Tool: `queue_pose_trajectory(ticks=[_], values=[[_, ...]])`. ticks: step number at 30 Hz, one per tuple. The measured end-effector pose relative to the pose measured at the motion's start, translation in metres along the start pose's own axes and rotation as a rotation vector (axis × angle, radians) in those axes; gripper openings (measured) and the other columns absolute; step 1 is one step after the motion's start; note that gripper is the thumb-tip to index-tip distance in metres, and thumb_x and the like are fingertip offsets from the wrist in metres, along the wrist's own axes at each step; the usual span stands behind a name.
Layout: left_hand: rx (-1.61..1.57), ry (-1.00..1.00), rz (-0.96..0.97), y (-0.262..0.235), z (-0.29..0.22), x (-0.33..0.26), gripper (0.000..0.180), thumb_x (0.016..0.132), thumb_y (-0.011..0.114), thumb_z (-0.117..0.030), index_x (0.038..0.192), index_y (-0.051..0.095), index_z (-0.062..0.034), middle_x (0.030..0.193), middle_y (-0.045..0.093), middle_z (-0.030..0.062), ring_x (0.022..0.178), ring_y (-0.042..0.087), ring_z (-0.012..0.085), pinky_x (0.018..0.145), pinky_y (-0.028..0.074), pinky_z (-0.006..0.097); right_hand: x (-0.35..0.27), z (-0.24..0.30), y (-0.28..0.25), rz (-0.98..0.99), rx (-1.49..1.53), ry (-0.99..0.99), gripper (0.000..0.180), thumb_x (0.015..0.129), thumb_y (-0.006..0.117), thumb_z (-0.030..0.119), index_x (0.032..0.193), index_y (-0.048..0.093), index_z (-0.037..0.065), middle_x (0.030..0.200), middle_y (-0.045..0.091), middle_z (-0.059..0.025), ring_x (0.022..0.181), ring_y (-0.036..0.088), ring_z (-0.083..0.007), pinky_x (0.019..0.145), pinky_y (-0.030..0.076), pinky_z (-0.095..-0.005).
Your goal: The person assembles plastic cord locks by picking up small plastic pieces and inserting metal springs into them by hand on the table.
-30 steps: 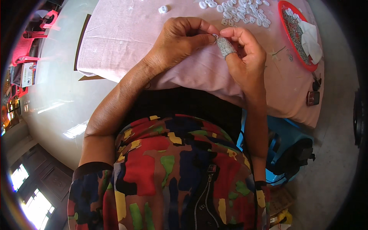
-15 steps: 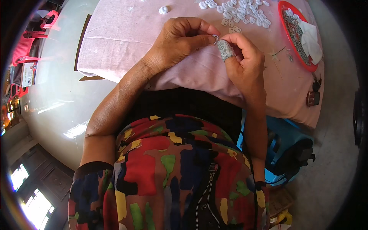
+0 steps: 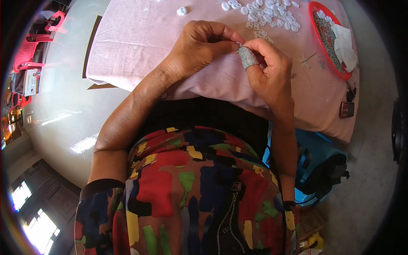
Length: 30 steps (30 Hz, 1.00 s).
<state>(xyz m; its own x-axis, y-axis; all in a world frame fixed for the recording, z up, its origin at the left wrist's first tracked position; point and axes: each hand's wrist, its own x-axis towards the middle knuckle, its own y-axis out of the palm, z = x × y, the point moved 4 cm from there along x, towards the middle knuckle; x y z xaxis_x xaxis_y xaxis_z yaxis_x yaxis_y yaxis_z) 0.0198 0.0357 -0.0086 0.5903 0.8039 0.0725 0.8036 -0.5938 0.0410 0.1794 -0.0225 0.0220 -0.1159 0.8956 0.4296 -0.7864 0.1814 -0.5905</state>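
My left hand [image 3: 195,46] pinches a small white oval plastic piece [image 3: 239,44] between thumb and forefinger, above the near part of the pink-covered table. My right hand [image 3: 272,63] meets it from the other side, thumb and forefinger closed at the piece's edge. A grey speckled wrap [image 3: 247,58] covers my right thumb. Whatever sits between the right fingertips is too small to make out. Beyond the hands lies a loose heap of similar white plastic pieces [image 3: 272,15], and one more white piece [image 3: 182,11] lies apart to the left.
A red tray [image 3: 313,19] at the right edge holds many small grey metal bits and a crumpled white cloth [image 3: 345,47]. Thin stalk-like strands [image 3: 307,70] and a small dark red device [image 3: 347,109] lie on the pink cloth [image 3: 127,51]. A blue stool [image 3: 306,148] stands below right.
My right hand has shifted slightly left, and its thumb and forefinger have closed in on the white piece. My left hand has barely moved.
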Motion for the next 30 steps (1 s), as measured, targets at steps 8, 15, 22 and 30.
queue_pose_trajectory(ticks=[8, 15, 22, 30], values=[[-0.010, 0.011, -0.067, -0.001, -0.001, 0.003, 0.015, 0.094, 0.065, -0.006, 0.107, 0.070, -0.0018, 0.096, 0.070, 0.0019, 0.092, 0.063, 0.0064, 0.085, 0.050, 0.021, 0.005, -0.004, -0.013, -0.036, 0.051, -0.003, 0.017, 0.083, 0.065, 0.002, 0.099, 0.067, 0.004, 0.081, 0.065, -0.0128, 0.070, 0.063, -0.0246, 0.063, 0.050, -0.0332], [-0.121, -0.025, -0.179, -0.008, -0.001, 0.002, 0.015, 0.094, 0.066, -0.008, 0.108, 0.070, -0.0057, 0.096, 0.068, -0.0005, 0.090, 0.062, 0.0052, 0.079, 0.047, 0.018, 0.026, -0.034, -0.046, 0.134, -0.279, 0.046, 0.023, 0.080, 0.061, 0.004, 0.102, 0.068, 0.004, 0.087, 0.069, -0.0143, 0.075, 0.066, -0.0281, 0.071, 0.052, -0.0365], [-0.082, -0.024, -0.206, -0.008, -0.004, 0.002, 0.014, 0.093, 0.068, -0.008, 0.105, 0.070, -0.0012, 0.095, 0.069, 0.0043, 0.089, 0.064, 0.0081, 0.080, 0.052, 0.021, 0.035, -0.035, -0.042, 0.197, -0.314, 0.094, 0.023, 0.081, 0.061, 0.005, 0.103, 0.069, 0.005, 0.089, 0.070, -0.0145, 0.082, 0.068, -0.0320, 0.076, 0.052, -0.0397], [-0.134, 0.002, -0.212, -0.008, -0.004, 0.002, 0.015, 0.093, 0.067, -0.008, 0.106, 0.069, -0.0014, 0.092, 0.069, 0.0027, 0.084, 0.062, 0.0060, 0.074, 0.050, 0.019, 0.072, -0.036, -0.025, 0.165, -0.531, -0.091, 0.036, 0.080, 0.057, 0.001, 0.113, 0.068, 0.008, 0.100, 0.070, -0.0142, 0.089, 0.069, -0.0294, 0.082, 0.053, -0.0365]])
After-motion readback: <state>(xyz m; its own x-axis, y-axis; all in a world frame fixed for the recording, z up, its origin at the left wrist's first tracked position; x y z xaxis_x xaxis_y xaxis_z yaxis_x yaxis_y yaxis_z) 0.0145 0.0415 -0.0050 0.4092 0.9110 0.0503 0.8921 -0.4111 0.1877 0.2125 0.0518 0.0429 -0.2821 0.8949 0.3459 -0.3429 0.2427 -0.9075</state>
